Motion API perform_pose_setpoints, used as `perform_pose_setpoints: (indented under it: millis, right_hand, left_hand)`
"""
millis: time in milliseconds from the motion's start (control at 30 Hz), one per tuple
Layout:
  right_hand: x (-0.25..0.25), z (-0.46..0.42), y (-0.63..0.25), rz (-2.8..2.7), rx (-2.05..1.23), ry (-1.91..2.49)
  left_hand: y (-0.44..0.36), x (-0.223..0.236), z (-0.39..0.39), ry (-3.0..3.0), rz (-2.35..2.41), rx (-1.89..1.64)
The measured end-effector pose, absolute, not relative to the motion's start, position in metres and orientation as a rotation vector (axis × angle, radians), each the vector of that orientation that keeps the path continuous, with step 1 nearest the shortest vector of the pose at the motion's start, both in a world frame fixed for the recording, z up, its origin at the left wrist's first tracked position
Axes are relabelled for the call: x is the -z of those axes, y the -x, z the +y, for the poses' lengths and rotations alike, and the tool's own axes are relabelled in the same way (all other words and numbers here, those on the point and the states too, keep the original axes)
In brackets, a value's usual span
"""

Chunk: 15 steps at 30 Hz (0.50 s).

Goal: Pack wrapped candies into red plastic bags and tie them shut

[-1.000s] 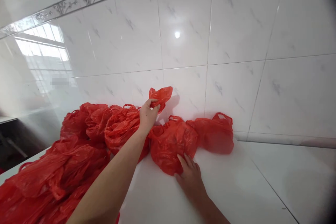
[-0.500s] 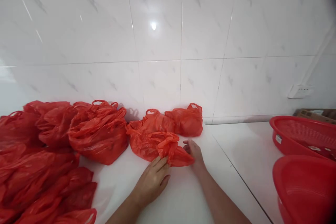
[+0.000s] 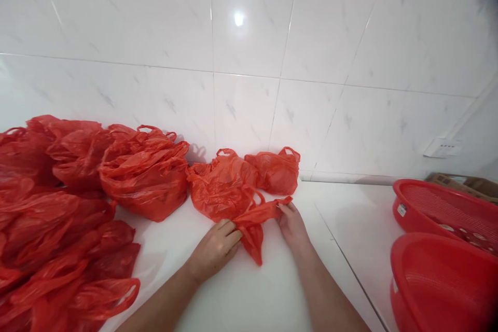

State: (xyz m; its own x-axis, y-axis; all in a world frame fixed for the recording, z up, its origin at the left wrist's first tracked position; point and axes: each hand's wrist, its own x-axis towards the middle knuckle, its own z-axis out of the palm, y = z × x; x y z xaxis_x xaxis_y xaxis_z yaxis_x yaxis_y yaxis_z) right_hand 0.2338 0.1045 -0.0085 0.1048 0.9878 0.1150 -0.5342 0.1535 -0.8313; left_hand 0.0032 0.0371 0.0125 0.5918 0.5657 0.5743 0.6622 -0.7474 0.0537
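Observation:
An empty red plastic bag (image 3: 254,223) is stretched between my two hands just above the white counter (image 3: 249,290). My left hand (image 3: 213,249) pinches its left edge, fingers closed. Its right handle is gripped by my right hand (image 3: 292,224), also closed. Right behind them a filled red bag (image 3: 220,184) sits on the counter, with a smaller filled red bag (image 3: 277,171) against the tiled wall.
Several filled red bags (image 3: 143,171) and a heap of loose red bags (image 3: 58,249) cover the counter's left side. Two red plastic baskets (image 3: 447,270) stand at the right, with a brown box edge (image 3: 467,182) behind them. A wall socket (image 3: 441,148) is at the right.
My left hand brought a loose red bag from the pile by the wall down to the counter. Both hands now hold it, pulled out between them. The view swung right, showing the baskets.

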Motion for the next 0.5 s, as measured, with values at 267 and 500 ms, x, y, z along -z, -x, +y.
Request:
perform_pose_setpoints:
  millis: [267, 500]
  right_hand:
    - [0.007, 0.109, -0.253, -0.576, -1.351, 0.644]
    - [0.002, 0.106, -0.275, -0.469, -1.368, 0.670]
  left_hand:
    - [-0.006, -0.015, 0.025, 2.582, -0.896, 1.090]
    - [0.012, -0.008, 0.039, 2.390, -1.267, 1.270]
